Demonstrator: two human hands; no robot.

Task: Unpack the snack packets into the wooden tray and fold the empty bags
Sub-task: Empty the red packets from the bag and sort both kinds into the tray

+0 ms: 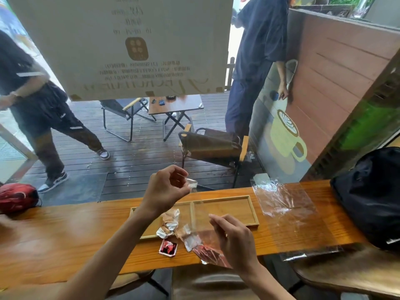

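Left hand (166, 187) was raised above the table (65, 234), fingers (184, 188) curled and pinching the top edge of a clear plastic bag (194, 213) that hung down over the wooden tray (252, 206). Right hand (236, 241) was lower, at the near edge of the table, fingers loosely bent against the lower part of the same bag; whether they gripped the film or only touched it could not be told. Red snack packets (205, 252) sat inside the bottom of the bag beside the right hand. The tray lay flat on the table and had two compartments split by a divider; the right compartment showed bare wood. Several crumpled brown-and-white snack packets (170, 221) lay in the left compartment, and some spilled over the tray's near rim. One red square packet (168, 247) lay on the table just outside the near rim, apart from the bag. A second clear bag (285, 204), empty, lay spread flat on the table to the right of the tray, reaching past the table's near edge. A black backpack (372, 195) stood at the far right end of the table, a red bag (17, 197) at the far left. Beyond the window, two people stood on a wooden deck with folding chairs (212, 146) and a small folding table (175, 105).
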